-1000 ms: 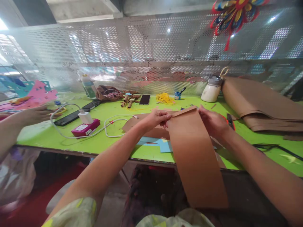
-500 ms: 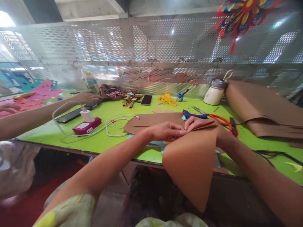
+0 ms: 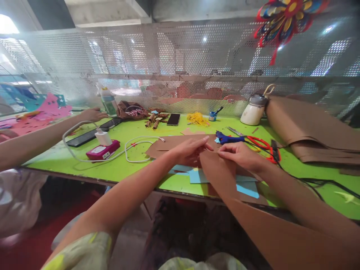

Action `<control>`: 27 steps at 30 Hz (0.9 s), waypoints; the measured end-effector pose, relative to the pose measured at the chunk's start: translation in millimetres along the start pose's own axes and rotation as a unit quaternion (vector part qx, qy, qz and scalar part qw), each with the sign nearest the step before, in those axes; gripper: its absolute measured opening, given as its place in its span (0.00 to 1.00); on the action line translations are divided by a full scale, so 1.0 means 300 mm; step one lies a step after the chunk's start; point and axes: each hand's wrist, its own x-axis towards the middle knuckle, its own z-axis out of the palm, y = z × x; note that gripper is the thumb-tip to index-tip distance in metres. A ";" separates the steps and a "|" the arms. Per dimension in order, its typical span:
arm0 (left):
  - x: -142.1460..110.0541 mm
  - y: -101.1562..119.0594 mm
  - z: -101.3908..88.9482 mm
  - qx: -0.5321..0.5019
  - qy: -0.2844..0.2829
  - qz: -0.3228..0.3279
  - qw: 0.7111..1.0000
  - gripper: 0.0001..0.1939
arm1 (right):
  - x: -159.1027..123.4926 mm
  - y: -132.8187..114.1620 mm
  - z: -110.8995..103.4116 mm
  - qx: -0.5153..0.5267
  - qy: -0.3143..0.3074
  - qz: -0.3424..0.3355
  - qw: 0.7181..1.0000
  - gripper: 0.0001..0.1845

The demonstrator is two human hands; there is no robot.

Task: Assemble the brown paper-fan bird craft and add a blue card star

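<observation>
A long sheet of brown paper (image 3: 222, 172) hangs from my two hands over the table's front edge and sweeps down to the lower right. My left hand (image 3: 192, 148) closes on its upper end, the thumb side uppermost and some fingertips hidden. At the paper's top edge, my right hand (image 3: 239, 154) pinches with thumb and fingers. Light blue paper pieces (image 3: 198, 176) lie under and around the sheet. Behind my hands are another flat brown sheet (image 3: 171, 144) and a blue glue gun (image 3: 229, 138). Red-handled scissors (image 3: 258, 142) rest right of it.
A white charging cable (image 3: 137, 161) loops near a pink power block (image 3: 102, 150). Farther back are a phone (image 3: 173, 119), yellow string (image 3: 197, 119), and a white jar (image 3: 251, 112). Folded brown paper (image 3: 309, 131) fills the right. Another person's arm (image 3: 47, 133) reaches in from the left.
The brown sheet has swung from hanging in front of me to trailing at the lower right, uncovering blue paper. My left hand has turned and shifted slightly left; my right hand has moved lower.
</observation>
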 end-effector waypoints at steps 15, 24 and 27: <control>0.043 -0.028 -0.041 0.509 0.054 0.141 0.848 0.13 | 0.037 0.058 0.014 -0.280 0.012 -0.111 0.954 0.09; 0.047 -0.019 -0.065 0.531 0.054 0.099 0.840 0.12 | 0.060 0.097 0.013 -0.280 0.006 -0.138 0.950 0.05; 0.048 -0.019 -0.064 0.540 0.064 0.106 0.832 0.11 | 0.062 0.095 0.015 -0.288 0.003 -0.150 0.946 0.04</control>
